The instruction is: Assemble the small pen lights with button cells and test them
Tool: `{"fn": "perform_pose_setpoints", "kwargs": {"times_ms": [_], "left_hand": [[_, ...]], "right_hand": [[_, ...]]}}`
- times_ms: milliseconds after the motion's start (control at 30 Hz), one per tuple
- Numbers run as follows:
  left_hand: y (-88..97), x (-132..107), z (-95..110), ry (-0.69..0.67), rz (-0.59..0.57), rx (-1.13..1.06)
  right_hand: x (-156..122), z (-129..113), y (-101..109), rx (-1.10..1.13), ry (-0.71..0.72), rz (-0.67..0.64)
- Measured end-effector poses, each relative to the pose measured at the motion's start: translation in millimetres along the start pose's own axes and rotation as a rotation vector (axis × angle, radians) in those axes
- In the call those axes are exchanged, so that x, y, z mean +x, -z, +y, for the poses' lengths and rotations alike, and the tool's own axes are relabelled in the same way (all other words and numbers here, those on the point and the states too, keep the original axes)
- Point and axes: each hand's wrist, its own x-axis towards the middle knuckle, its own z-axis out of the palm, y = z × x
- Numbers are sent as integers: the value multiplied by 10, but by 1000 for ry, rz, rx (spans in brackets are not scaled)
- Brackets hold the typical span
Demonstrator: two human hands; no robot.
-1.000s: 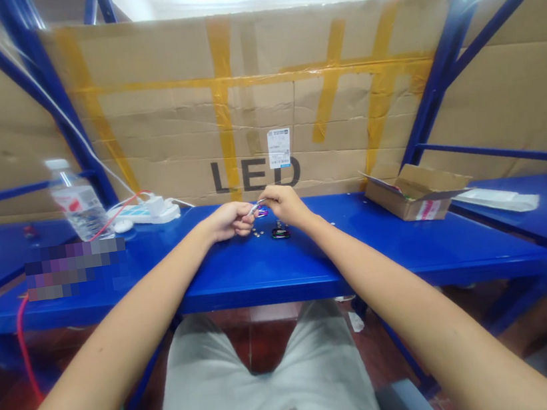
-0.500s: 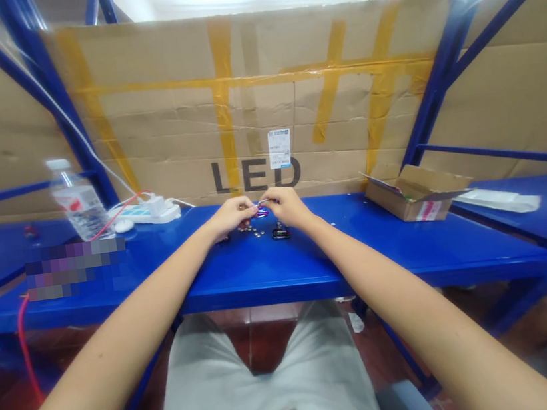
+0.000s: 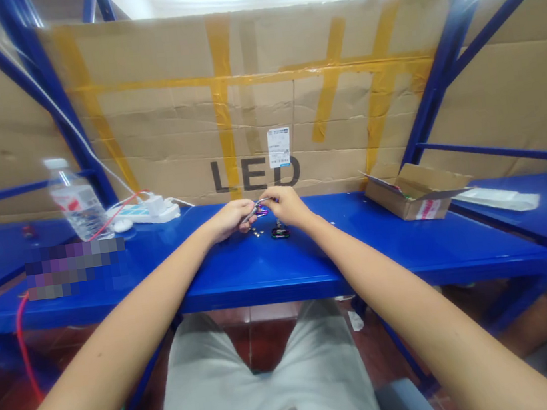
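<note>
My left hand (image 3: 232,220) and my right hand (image 3: 285,205) meet above the blue table (image 3: 272,272), both with closed fingers. Between them is a thin, shiny metallic piece (image 3: 254,210), gripped at both sides; its kind is too small to make out. Just beneath the fingers shows a purple shiny item (image 3: 262,212), partly hidden by the hands. Several small gold-coloured pieces (image 3: 257,232) lie on the tabletop below. A dark, glossy oval object (image 3: 280,232) with a chain-like part sits under my right hand.
At the left stand a water bottle (image 3: 79,203) and a white power strip (image 3: 148,211) with cables. An open cardboard box (image 3: 408,194) and a white tray (image 3: 502,198) lie to the right. A large cardboard sheet (image 3: 168,131) closes off the back. Part of another person shows at lower right.
My left hand has turned slightly, and the metallic piece now slants between the hands. The dark thing near my left fingers no longer shows. My right hand has hardly moved.
</note>
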Motion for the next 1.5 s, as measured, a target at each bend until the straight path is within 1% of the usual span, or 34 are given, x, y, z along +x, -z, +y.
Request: {"fn": "perform_pose_setpoints", "kwargs": {"times_ms": [67,100,200,267,333,400,467,600,767,933,1033,1233,1367,1500], "left_hand": [[49,11,-2,-50,38,88],[79,17,-9,-74,65,165],[173,13,-38,-152,121,525],[221,-14,-50,-204,88,817],[249,-57,-41,-233,19,1058],[255,-101,-13,-234,-36,1218],[246,-134,18,-226,-66,1306],[216,-144,41,-259,-114,1395],[199,-113,32,-340,-127,1474],[209,-100,40,-353,-139,1536],[218,-98,46,-358,-138,1528],[232,-88,49,-332,-157,1439],[218,-118,74,-337,-128,1412],[211,-160,114,-307,-111,1431]], "right_hand": [[3,11,10,-27,-41,18],[4,19,17,-37,-64,26],[5,40,39,-44,-118,40],[4,48,49,-43,-131,45],[3,54,54,-46,-136,45],[3,57,54,-48,-141,42],[2,60,52,-48,-145,37],[-1,56,52,-47,-141,32],[-6,35,60,-48,-144,33],[-6,23,64,-37,-156,28],[-6,21,66,-35,-153,26],[-4,16,69,-36,-145,20],[-3,21,69,-37,-159,15],[-5,30,67,-41,-160,10]]}}
